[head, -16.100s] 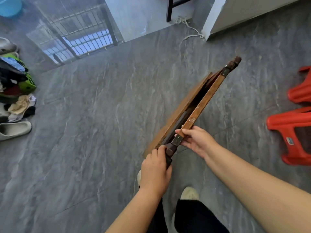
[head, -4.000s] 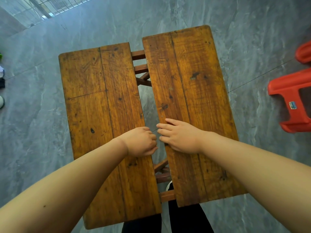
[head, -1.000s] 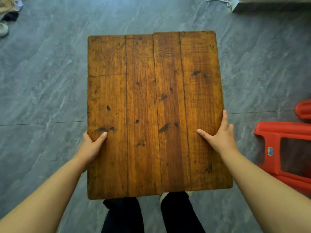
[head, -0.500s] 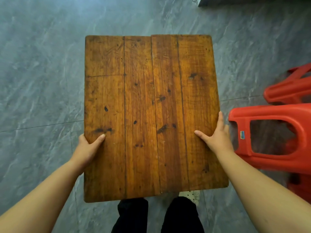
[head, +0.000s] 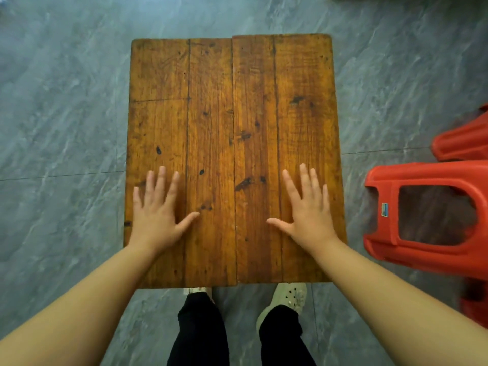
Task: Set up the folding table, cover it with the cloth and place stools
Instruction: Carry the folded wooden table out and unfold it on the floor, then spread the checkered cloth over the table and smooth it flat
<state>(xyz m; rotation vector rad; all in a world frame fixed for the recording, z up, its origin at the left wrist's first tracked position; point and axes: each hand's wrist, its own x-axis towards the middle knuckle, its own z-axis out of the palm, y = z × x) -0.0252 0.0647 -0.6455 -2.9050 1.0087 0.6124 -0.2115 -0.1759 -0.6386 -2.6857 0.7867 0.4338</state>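
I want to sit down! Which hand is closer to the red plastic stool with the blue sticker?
Right. The right hand lies flat on the brown wooden table by the edge beside the red plastic stool; the left hand lies flat by the opposite edge, farther away.

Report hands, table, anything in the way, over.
Left hand, right hand open, flat on folding table. Top unfolded, bare. Red stools on floor at its right.

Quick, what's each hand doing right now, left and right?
Left hand: open, fingers spread, flat on the wooden tabletop.
Right hand: open, fingers spread, flat on the tabletop too.
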